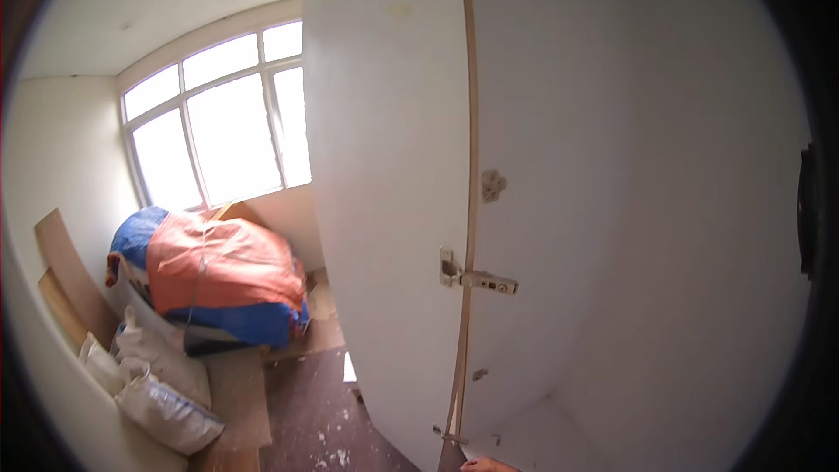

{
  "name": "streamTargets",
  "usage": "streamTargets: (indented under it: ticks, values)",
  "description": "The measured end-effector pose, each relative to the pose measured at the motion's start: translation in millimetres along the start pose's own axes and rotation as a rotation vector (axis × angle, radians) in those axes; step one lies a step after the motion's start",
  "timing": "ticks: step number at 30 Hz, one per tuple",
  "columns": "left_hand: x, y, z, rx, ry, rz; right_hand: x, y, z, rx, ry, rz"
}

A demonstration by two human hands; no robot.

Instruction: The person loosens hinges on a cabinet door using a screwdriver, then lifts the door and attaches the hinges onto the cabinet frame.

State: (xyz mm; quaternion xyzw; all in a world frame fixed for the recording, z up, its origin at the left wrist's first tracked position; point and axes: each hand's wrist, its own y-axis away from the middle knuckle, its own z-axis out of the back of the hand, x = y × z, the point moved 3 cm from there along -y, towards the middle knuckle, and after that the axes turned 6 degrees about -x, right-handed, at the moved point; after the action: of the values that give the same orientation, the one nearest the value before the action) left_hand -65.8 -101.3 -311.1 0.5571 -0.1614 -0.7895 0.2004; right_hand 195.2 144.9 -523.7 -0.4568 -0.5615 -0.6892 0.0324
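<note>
A tall white cabinet door [389, 166] stands swung out on the left of a white cabinet side panel [551, 122]. A metal hinge [476, 281] joins the two at mid height, and a lower hinge [446, 433] shows near the bottom. Just below that lower hinge, a small part of my right hand [489, 466] enters at the bottom edge, close to the foot of the panel. Its fingers are mostly cut off by the frame, so what it holds, if anything, is hidden. My left hand is out of view.
A bulky pile under an orange and blue tarp [227, 262] sits below a bright window [232, 131]. White sacks [166, 411] and leaning wooden boards [74, 280] line the left wall. White specks dot the dark floor [301, 411].
</note>
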Motion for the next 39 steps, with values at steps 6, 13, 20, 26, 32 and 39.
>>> streamTargets:
  ticks: [6,13,20,26,32,39]
  values:
    - [-23.9,-36.0,53.7,0.023,-0.154,-0.123,157.5,104.4,-3.4,-0.264,-0.047,0.400]
    - [-33.0,-61.7,92.3,0.079,-0.270,-0.236,293.0,237.0,-12.9,-0.487,-0.280,0.795]
    - [-31.6,-77.0,112.7,0.121,-0.355,-0.309,348.8,302.7,-44.8,-0.805,-0.202,1.254]
    - [-22.8,-82.2,118.2,0.092,-0.439,-0.361,384.3,299.4,-68.1,-0.965,-0.029,1.313]
    - [18.4,-82.6,132.0,-0.011,-0.597,-0.470,399.4,282.2,-79.0,-0.881,-0.144,1.404]
    - [-110.6,-92.4,259.8,-0.469,-0.315,-0.546,402.4,272.1,-83.4,-0.973,-0.348,1.315]
